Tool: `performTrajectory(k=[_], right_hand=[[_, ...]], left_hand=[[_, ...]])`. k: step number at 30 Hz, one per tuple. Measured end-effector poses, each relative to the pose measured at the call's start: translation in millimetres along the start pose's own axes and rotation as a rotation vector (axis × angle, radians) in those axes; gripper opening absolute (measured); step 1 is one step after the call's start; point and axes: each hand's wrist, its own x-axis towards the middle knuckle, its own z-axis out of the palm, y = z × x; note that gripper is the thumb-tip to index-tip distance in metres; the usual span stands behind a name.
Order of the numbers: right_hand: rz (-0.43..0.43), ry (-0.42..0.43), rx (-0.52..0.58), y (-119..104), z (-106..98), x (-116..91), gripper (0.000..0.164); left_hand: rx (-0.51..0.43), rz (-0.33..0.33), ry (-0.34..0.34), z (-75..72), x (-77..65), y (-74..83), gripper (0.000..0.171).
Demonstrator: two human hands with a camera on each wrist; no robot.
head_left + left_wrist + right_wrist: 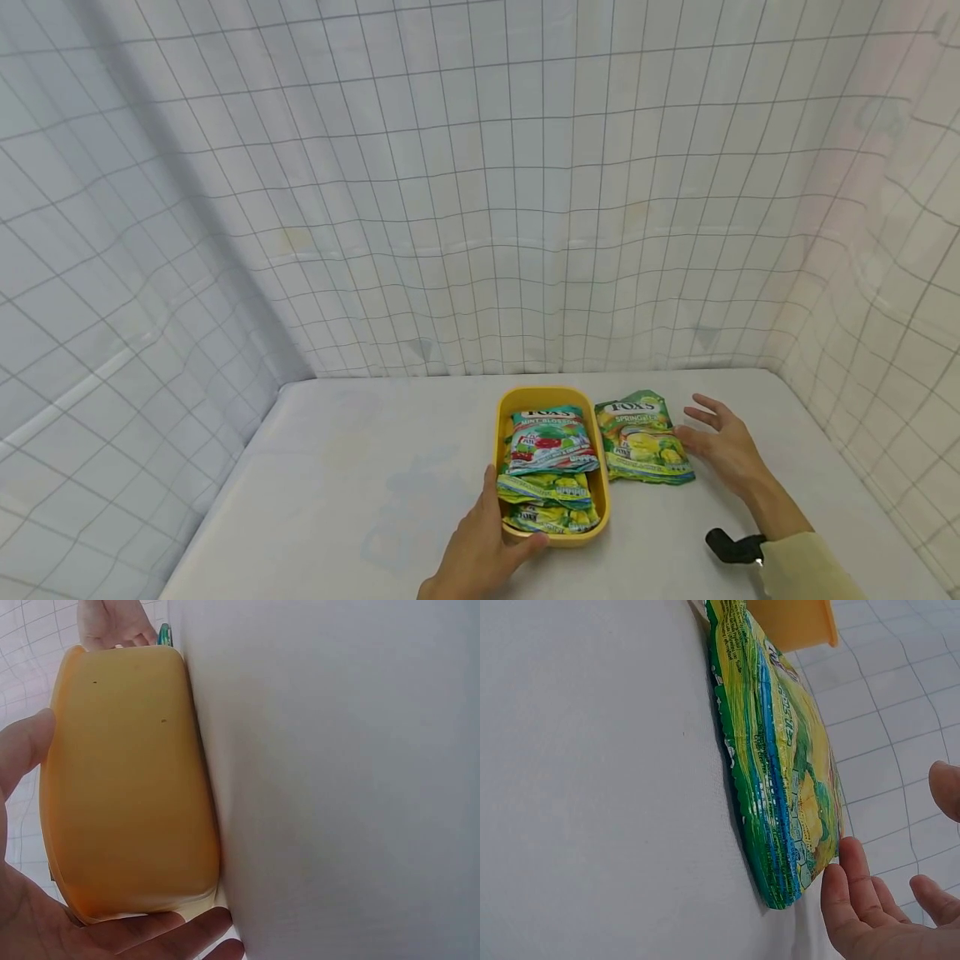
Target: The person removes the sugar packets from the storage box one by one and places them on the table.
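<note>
My left hand [480, 542] rests against the near left corner of a yellow plastic tub [498, 417]. Its fingers lie along the left wall and the thumb is at the near rim, as the left wrist view also shows. Inside the tub, a red and teal Fox's Mint Blossom candy bag [553, 437] lies on top, with green and yellow candy bags [551, 518] nearer me. Right of the tub, a green Fox's candy bag [645, 437] lies flat on the table. Beside its right edge is my right hand [723, 442], fingers spread, fingertips [851, 851] right at the bag's edge.
A white-covered table [352, 483] carries everything. White grid-patterned curtains [450, 208] hang behind the table and along both sides. A black strap-like piece [735, 548] juts from my right wrist near the yellow sleeve [806, 567].
</note>
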Motion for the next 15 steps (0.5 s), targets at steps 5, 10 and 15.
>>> performTrajectory(k=[5, 10, 15], right_hand=[[0.005, -0.001, 0.007, -2.8, 1.2, -0.8, 0.09], [-0.006, -0.006, 0.025, -4.9, 1.7, -0.9, 0.09], [-0.018, -0.016, 0.042, -7.1, 3.8, -0.9, 0.091]], left_hand=[[-0.003, -0.005, 0.001, -0.8, 0.3, 0.8, 0.128], [-0.002, -0.009, 0.0, -1.5, -0.8, 2.0, 0.128], [0.003, -0.006, 0.001, -1.3, -0.8, 1.6, 0.129]])
